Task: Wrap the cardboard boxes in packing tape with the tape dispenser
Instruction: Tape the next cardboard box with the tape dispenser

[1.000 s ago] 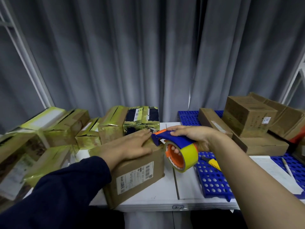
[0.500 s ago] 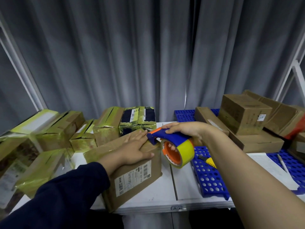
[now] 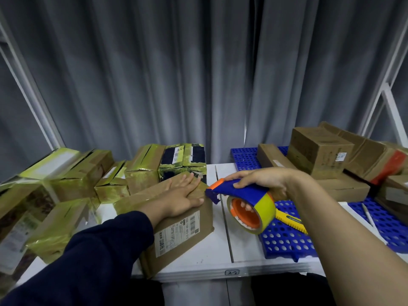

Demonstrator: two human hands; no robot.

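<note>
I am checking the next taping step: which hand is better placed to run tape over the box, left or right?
Probably the right hand: it grips the tape dispenser, its blade end close to the cardboard box. The left hand lies flat on it.

white table (image 3: 205,257) | left: tape-wrapped boxes (image 3: 143,175) | centre: cardboard box (image 3: 204,217) | right: blue perforated mats (image 3: 284,241) (bearing plain boxes (image 3: 320,149))

light: dim, cool, diffuse, source out of view | glare: sheen on yellow-green tape-wrapped cardboard boxes (image 3: 141,173) | shadows: soft, faint on white bench (image 3: 220,239); dark folds in grey pleated curtain (image 3: 154,74) | focus: centre sharp, corners softer | distortion: wide-angle, white metal frame posts (image 3: 36,96) slant at both edges
</note>
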